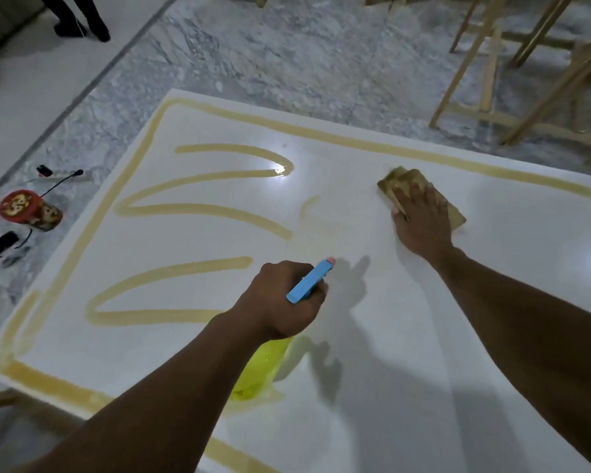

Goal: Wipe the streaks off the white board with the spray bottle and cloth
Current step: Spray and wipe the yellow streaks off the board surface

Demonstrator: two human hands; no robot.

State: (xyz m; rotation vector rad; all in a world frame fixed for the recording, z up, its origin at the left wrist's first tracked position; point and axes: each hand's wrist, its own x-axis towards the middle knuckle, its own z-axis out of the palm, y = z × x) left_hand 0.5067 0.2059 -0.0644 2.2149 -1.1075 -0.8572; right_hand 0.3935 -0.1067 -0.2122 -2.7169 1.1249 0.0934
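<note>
A large white board (372, 302) lies flat before me, marked with a yellowish border line and wavy yellowish streaks (198, 209) across its left half. My left hand (284, 302) grips a spray bottle (309, 281) with a blue head, pink nozzle and yellow-green body, its nozzle pointing toward the board's middle. My right hand (423, 220) presses flat on a folded tan cloth (403, 182) at the board's upper right, fingers spread. A faint smeared streak shows just left of the cloth.
On the marble floor left of the board stand a red-lidded jar (28, 209), a power strip (62, 174) and dark cables. Wooden easel legs (512, 73) stand at the top right. A person's dark legs (79, 15) are at the top left.
</note>
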